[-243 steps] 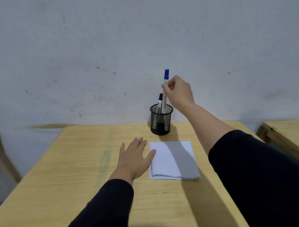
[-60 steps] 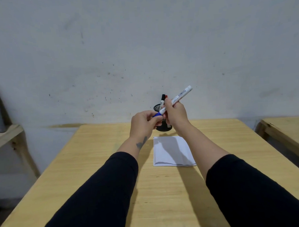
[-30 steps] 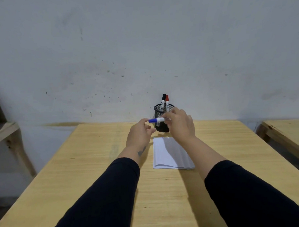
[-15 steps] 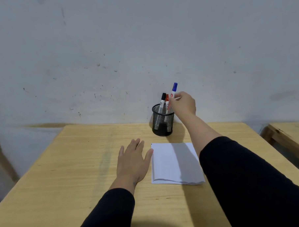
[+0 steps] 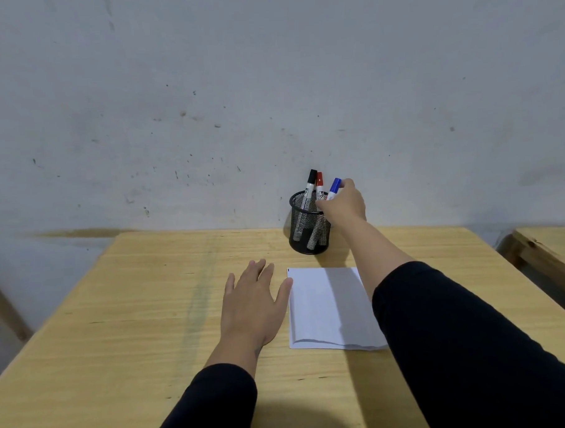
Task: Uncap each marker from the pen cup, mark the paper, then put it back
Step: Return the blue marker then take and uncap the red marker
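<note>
Lowered blue marker [image 5: 334,188], seemingly still pinched.

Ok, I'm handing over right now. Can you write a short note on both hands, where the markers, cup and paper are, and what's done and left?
Right hand: at the pen cup, fingers around the blue marker, which is capped and sits in the cup.
Left hand: open, flat on the table, thumb at the left edge of the paper.
Black marker and red marker: capped, upright in the cup.
Done: blue marker is back in the cup; a small dark mark shows at the paper's far left corner.
Left: let go of the blue one. I cannot tell whether black and red have been used.
</note>
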Available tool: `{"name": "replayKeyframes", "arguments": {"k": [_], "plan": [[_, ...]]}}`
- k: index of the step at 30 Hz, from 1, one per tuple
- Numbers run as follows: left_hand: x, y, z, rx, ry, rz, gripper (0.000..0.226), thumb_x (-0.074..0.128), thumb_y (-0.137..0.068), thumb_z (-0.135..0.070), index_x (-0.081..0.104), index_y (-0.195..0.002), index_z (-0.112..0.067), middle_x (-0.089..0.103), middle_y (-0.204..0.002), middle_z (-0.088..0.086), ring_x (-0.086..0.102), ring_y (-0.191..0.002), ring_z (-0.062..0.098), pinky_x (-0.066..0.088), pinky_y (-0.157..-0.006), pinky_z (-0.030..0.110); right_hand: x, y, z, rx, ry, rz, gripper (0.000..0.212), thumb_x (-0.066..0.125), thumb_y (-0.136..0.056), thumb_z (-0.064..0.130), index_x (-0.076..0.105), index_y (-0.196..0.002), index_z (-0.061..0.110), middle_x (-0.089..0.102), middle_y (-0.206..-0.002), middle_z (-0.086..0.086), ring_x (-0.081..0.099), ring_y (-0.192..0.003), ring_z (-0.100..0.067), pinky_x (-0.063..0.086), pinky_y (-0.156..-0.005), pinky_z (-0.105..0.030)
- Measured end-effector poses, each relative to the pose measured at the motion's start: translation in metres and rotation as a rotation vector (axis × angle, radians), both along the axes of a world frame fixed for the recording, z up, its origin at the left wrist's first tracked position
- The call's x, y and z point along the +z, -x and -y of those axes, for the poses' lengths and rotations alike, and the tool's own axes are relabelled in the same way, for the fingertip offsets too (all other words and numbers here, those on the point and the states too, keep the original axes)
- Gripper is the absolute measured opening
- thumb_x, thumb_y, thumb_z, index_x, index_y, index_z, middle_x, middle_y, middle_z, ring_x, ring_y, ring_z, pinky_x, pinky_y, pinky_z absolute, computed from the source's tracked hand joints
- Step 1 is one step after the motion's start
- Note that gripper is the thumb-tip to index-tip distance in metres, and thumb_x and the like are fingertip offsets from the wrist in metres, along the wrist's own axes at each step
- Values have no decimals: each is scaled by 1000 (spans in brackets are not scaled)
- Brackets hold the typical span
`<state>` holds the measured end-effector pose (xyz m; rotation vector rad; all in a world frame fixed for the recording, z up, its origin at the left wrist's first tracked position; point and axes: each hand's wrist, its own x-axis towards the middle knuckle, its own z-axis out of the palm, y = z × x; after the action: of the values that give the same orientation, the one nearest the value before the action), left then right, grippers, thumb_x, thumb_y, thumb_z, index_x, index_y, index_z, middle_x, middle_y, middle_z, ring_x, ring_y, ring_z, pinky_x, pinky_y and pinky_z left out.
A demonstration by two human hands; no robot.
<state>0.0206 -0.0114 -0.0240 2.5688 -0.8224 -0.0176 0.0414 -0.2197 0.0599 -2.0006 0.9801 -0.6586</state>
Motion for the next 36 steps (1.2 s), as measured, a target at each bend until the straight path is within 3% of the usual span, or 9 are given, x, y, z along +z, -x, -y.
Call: {"name": "replayKeyframes", "arguments": {"k": [4, 8, 11, 16, 20, 24, 27, 33, 36], "plan": [[1, 2, -1, -6, 5, -1, 62, 20, -95, -56, 26, -148, -25, 18, -159, -11, 4, -147, 5, -2, -121, 38, 14, -2, 3, -7, 3, -11, 50, 66, -79, 35, 52, -124, 19, 55, -124, -7, 51, -117, -30, 45, -100, -48], [1, 1, -1, -1, 1, 5, 63, 20, -94, -58, 26, -148, -25, 16, -159, -12, 3, -147, 4, -2, -121, 38, 16, -9, 10, -13, -37, -79, 30, 62, -71, 41, 62, -91, 19, 64, -109, -5, 57, -110, -30, 48, -95, -45], [0, 0, 0, 4, -8, 14, 67, 23, -92, -61, 25, -148, -26, 16, -159, -12, 2, -147, 4, -2, -121, 38, 11, -14, 10, -21, -61, -73, 30, 68, -74, 42, 48, -69, 20, 64, -97, -4, 60, -106, -31, 49, -94, -46], [0, 0, 0, -2, -44, 21, 71, 31, -88, -63, 23, -149, -26, 14, -159, -12, 2, -147, 5, -2, -121, 39, 18, -12, 4, -32, -84, 29, 29, 65, -76, 40, 47, -62, 23, 65, -90, -1, 61, -109, -30, 48, -96, -45], [1, 1, -2, -11, -55, 14, 72, 31, -88, -63, 21, -149, -25, 13, -160, -11, 1, -147, 5, -2, -121, 39, 52, -7, 2, 14, -67, 225, 11, 64, -78, 30, 55, -71, 30, 65, -89, 8, 65, -92, -19, 48, -98, -44], [2, 1, -2, -23, -79, 7, 72, 29, -90, -62, 19, -150, -24, 12, -160, -10, 0, -148, 7, -3, -121, 39, 94, 8, -3, 141, -8, 429, 9, 62, -87, 25, 59, -94, 20, 63, -88, 5, 59, -78, -11, 45, -71, -25], [4, 3, -2, -30, -100, 3, 72, 27, -90, -61, 17, -151, -23, 10, -160, -10, -1, -148, 8, -4, -121, 39, 109, 25, -13, 182, -14, 490, 11, 61, -90, 23, 61, -100, 18, 60, -79, 8, 56, -69, -5, 43, -62, -20], [3, 2, -3, -52, -141, -12, 73, 23, -91, -63, 13, -152, -22, 6, -161, -9, -3, -148, 9, -4, -121, 39, 73, 64, -42, 312, -183, 381, 9, 61, -92, 18, 61, -99, 12, 62, -82, -5, 62, -63, -18, 53, -68, -33], [6, 1, -4, -55, -108, -65, 70, 24, -94, -59, 14, -151, -20, 12, -161, -5, 4, -148, 12, 0, -121, 40, 47, 81, -53, 324, -234, 330, 10, 62, -92, 20, 64, -99, 13, 64, -90, -9, 62, -70, -22, 55, -78, -39]]}}
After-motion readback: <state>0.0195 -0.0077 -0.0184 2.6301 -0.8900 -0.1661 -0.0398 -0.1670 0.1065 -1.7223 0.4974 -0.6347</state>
